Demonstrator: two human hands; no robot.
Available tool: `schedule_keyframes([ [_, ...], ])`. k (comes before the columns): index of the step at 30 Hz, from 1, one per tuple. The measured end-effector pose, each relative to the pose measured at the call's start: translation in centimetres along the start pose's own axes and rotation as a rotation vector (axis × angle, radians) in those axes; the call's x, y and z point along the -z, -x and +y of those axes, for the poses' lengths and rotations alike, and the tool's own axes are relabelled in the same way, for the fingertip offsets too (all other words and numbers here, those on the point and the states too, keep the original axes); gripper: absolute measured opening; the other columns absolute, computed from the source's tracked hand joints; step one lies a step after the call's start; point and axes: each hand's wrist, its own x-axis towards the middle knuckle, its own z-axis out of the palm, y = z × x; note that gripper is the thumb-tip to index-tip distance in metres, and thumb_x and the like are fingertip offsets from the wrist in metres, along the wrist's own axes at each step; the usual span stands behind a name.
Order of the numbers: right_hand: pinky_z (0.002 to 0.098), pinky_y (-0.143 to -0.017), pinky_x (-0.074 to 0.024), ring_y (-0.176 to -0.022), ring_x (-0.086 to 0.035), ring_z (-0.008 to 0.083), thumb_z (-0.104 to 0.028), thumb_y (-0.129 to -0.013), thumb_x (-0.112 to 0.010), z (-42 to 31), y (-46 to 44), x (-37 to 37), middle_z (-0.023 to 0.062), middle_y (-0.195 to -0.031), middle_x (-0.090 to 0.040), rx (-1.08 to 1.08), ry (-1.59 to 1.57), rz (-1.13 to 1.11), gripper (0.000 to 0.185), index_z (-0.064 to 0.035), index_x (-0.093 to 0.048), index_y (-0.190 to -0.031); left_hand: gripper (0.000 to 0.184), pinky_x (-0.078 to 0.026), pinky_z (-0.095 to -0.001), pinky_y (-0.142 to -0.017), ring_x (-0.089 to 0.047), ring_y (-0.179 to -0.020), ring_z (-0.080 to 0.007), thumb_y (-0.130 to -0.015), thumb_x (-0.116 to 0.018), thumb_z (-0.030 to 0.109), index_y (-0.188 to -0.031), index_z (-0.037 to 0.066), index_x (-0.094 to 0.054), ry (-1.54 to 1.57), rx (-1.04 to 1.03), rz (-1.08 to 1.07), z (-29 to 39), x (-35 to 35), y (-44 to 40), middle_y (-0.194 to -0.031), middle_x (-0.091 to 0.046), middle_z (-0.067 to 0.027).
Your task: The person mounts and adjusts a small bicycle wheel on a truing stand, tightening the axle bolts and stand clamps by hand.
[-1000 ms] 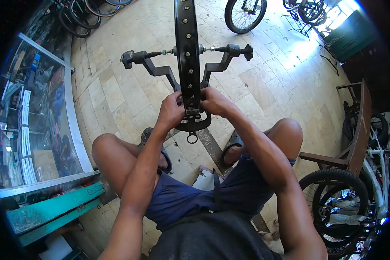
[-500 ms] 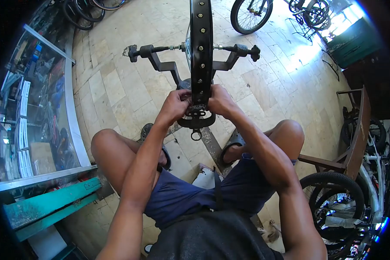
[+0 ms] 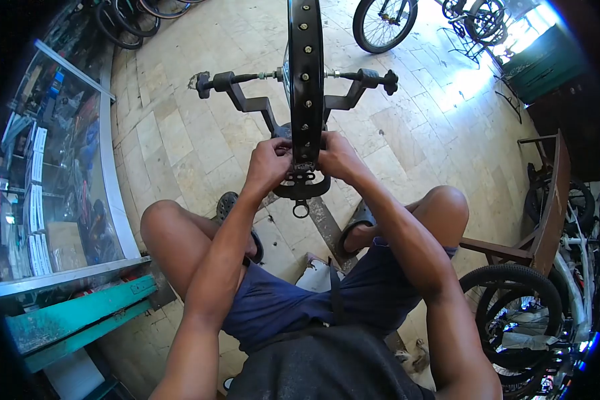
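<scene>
A black bicycle wheel rim [image 3: 307, 90] with a row of spoke nipples stands upright in a dark truing stand [image 3: 253, 103], its axle ends held between the two arms. At the rim's lower left side is my left hand [image 3: 272, 160], its fingers curled in toward the spokes. My right hand [image 3: 337, 155] is closed against the rim's right side, with its fingertips hidden behind the rim. Whatever lies between the fingers of either hand is not visible. Just below both hands sits the stand's curved black bracket [image 3: 303, 190] with a metal ring [image 3: 301, 210] hanging under it.
A glass display case [image 3: 67, 173] lines the left, above a teal wooden bench [image 3: 87, 313]. On the right are a brown wooden frame [image 3: 547, 207] and bicycle tyres [image 3: 513, 273]. Another bicycle wheel [image 3: 385, 27] stands on the tiled floor [image 3: 180, 120] ahead.
The view has shifted slightly, so the rim and stand appear a little lower and further left. Both hands stay at the same spot on the rim.
</scene>
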Motion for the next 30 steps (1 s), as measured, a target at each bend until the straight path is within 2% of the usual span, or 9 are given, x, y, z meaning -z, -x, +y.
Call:
schedule_keyframes([
  [2,0.0381,-0.073,-0.0567,-0.074,-0.073,0.0257,-0.017,-0.088,-0.069,-0.2,-0.4,0.4,0.0195,-0.084,-0.074,-0.024,0.079,-0.039,0.030,0.0026,-0.074,-0.110,0.030,-0.057,-0.0331,-0.079,-0.076,-0.089,-0.0241,-0.087,-0.072,0.017,-0.110,-0.003,-0.073,0.027,-0.055,0.048,-0.1,-0.1,0.1,-0.097,-0.077,-0.0181],
  [6,0.0364,-0.072,-0.0564,-0.072,-0.072,0.0219,-0.017,-0.088,-0.069,-0.6,-1.0,1.0,0.0173,-0.085,-0.074,-0.111,0.037,-0.106,0.030,0.0021,-0.075,-0.111,0.032,-0.057,-0.0323,-0.076,-0.075,-0.085,-0.0220,-0.086,-0.072,0.015,-0.110,-0.004,-0.072,0.045,-0.024,0.015,0.5,0.1,0.1,-0.096,-0.077,-0.0176],
  [8,0.0363,-0.072,-0.0559,-0.073,-0.071,0.0212,-0.018,-0.087,-0.070,-0.2,-1.4,1.1,0.0162,-0.086,-0.075,-0.057,0.024,-0.148,0.031,0.0021,-0.075,-0.110,0.028,-0.048,-0.0266,-0.062,-0.061,-0.069,-0.0075,-0.084,-0.082,0.023,-0.100,0.001,-0.075,0.119,-0.083,0.037,0.2,-0.1,-0.1,-0.079,-0.072,-0.0019],
  [11,0.0368,-0.073,-0.0555,-0.076,-0.071,0.0215,-0.016,-0.086,-0.070,1.4,-2.2,0.3,0.0162,-0.086,-0.075,0.002,-0.016,-0.147,0.031,0.0018,-0.075,-0.111,0.028,-0.047,-0.0265,-0.062,-0.061,-0.070,-0.0077,-0.084,-0.081,0.021,-0.102,0.000,-0.073,0.125,0.018,-0.105,1.1,1.3,0.2,-0.082,-0.072,-0.0025],
  [15,0.0376,-0.076,-0.0553,-0.078,-0.072,0.0227,-0.016,-0.085,-0.071,1.4,-2.6,0.5,0.0167,-0.088,-0.076,-0.023,0.003,-0.171,0.031,0.0019,-0.075,-0.110,0.028,-0.049,-0.0271,-0.065,-0.063,-0.074,-0.0086,-0.084,-0.081,0.019,-0.102,0.000,-0.073,0.083,-0.020,-0.063,0.1,0.8,0.0,-0.086,-0.072,-0.0033],
  [17,0.0385,-0.078,-0.0550,-0.081,-0.072,0.0239,-0.015,-0.084,-0.072,0.8,-2.2,0.8,0.0175,-0.090,-0.076,-0.010,0.031,-0.153,0.031,0.0016,-0.075,-0.110,0.032,-0.055,-0.0313,-0.066,-0.069,-0.074,-0.0144,-0.086,-0.070,0.013,-0.113,-0.004,-0.068,0.138,-0.094,-0.061,-1.0,0.3,-0.6,-0.088,-0.074,-0.0118],
  [21,0.0387,-0.079,-0.0548,-0.081,-0.072,0.0242,-0.014,-0.085,-0.072,0.2,-1.5,1.1,0.0180,-0.091,-0.076,0.018,0.143,-0.106,0.031,0.0011,-0.075,-0.111,0.031,-0.054,-0.0310,-0.066,-0.070,-0.075,-0.0144,-0.087,-0.070,0.013,-0.113,-0.004,-0.067,0.192,-0.071,-0.056,-1.2,0.1,-0.7,-0.087,-0.074,-0.0119],
  [23,0.0392,-0.080,-0.0547,-0.083,-0.072,0.0260,-0.014,-0.086,-0.072,0.3,-1.2,0.9,0.0188,-0.092,-0.076,-0.030,0.151,-0.152,0.030,0.0000,-0.075,-0.112,0.029,-0.051,-0.0280,-0.069,-0.066,-0.078,-0.0096,-0.084,-0.082,0.015,-0.107,0.000,-0.072,0.139,-0.043,-0.055,-1.6,0.1,-0.8,-0.091,-0.074,-0.0034],
  [30,0.0402,-0.081,-0.0548,-0.086,-0.073,0.0297,-0.013,-0.086,-0.071,0.2,-0.3,0.5,0.0221,-0.093,-0.075,-0.089,0.010,-0.104,0.028,0.0012,-0.075,-0.111,0.028,-0.051,-0.0296,-0.066,-0.065,-0.073,-0.0105,-0.085,-0.081,0.021,-0.102,-0.001,-0.074,0.178,-0.032,-0.030,1.7,-0.2,1.1,-0.087,-0.074,-0.0054],
])
